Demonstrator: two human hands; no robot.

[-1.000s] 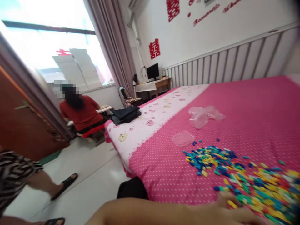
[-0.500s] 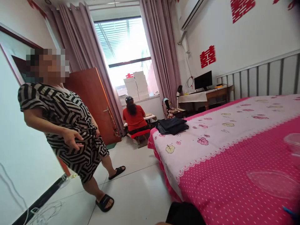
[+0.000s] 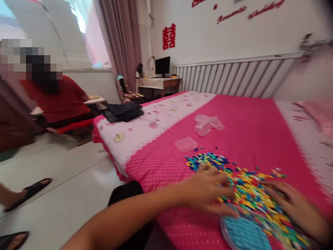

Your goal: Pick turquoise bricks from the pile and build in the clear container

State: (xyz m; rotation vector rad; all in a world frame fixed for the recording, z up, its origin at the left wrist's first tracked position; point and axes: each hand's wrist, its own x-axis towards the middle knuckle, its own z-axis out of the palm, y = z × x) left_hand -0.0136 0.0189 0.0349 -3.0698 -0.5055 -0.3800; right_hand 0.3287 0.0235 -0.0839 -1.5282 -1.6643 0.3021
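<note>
My left hand (image 3: 208, 191) rests on the pink dotted bedspread (image 3: 247, 118) at the near edge of a heap of small coloured plastic pieces (image 3: 249, 187), its fingers curled down onto them. My right hand (image 3: 293, 205) lies on the right side of the heap with fingers stretched forward over the pieces. A round container filled with light blue pieces (image 3: 243, 234) sits just below my left hand. The picture is smeared by motion.
Clear plastic cups (image 3: 205, 124) and a clear lid (image 3: 186, 144) lie on the bed beyond the heap. Dark folded clothes (image 3: 123, 111) sit near the bed's far corner. A seated person in red (image 3: 57, 100) is at left; another person's sandalled feet (image 3: 28, 189) stand on the tiled floor.
The view has swung from the standing person by the door back down to the bed. Both my hands have come into sight on the heap of pieces.
</note>
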